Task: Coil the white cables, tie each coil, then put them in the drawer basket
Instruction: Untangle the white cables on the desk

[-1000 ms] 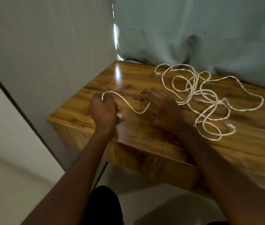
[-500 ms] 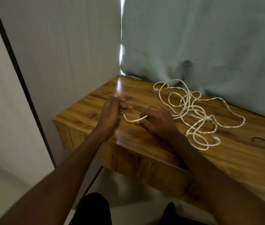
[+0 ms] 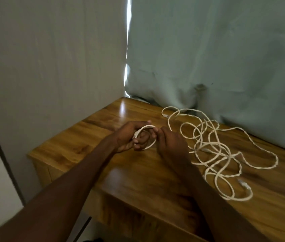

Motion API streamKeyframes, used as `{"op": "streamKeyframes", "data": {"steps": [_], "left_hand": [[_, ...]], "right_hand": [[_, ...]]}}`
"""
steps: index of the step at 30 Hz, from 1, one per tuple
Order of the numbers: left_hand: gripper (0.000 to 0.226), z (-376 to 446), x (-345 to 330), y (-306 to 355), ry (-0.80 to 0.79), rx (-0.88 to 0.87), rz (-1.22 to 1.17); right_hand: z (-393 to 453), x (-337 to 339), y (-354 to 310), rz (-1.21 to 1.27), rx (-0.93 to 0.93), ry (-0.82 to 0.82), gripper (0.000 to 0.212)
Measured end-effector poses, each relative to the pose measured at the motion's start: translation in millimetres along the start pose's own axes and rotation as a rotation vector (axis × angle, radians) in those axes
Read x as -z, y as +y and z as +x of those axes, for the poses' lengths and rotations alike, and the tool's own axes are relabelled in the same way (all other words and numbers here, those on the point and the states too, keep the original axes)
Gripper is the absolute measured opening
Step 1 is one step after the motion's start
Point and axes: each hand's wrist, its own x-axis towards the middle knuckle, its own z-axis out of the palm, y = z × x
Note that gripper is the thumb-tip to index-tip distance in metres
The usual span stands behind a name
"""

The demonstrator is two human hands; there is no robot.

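Two hands work over the near left part of a wooden table [image 3: 134, 180], and between them is one small loop [image 3: 148, 137] of white cable. The left hand [image 3: 129, 137] has its fingers curled round the left side of the loop, gripping it, with the thumb lying along the top of the curve. The right hand [image 3: 171, 145] pinches the same loop at its upper right, fingertips closed on the strand close to the left hand's thumb. The loop is lifted slightly above the tabletop. To the right of the hands, the rest of the white cable [image 3: 213, 149] lies on the table in a loose tangle of overlapping curves, reaching back toward a pale curtain [image 3: 216, 58] that hangs behind the table. How many separate cables make up the tangle cannot be told, but three connector ends show: one connector [image 3: 165, 115] at the far edge, one amid the tangle, and one at the near right. No basket or drawer shows in this view. A plain wall [image 3: 51, 58] stands along the table's left edge.
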Motion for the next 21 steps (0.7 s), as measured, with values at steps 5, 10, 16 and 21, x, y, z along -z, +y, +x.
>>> {"op": "streamKeyframes", "data": {"steps": [5,10,16,21], "left_hand": [[0.041,18.6,26.1,1.4,-0.170,0.099,-0.243],[0.040,38.5,33.8,1.8,-0.217,0.111,-0.263],[0.050,60.8,11.8,2.7,-0.323,0.060,-0.262],[0.031,72.9,-0.5,8.0,-0.359,-0.044,-0.478]], "right_hand": [[35.6,-22.8,11.4,-0.070,-0.060,0.001,0.043],[49.1,-29.7,27.2,-0.070,-0.116,0.187,0.063],[52.0,-23.8,31.0,0.077,-0.285,0.281,0.048],[57.7,-14.9,40.4,0.064,-0.272,0.286,0.053]]}}
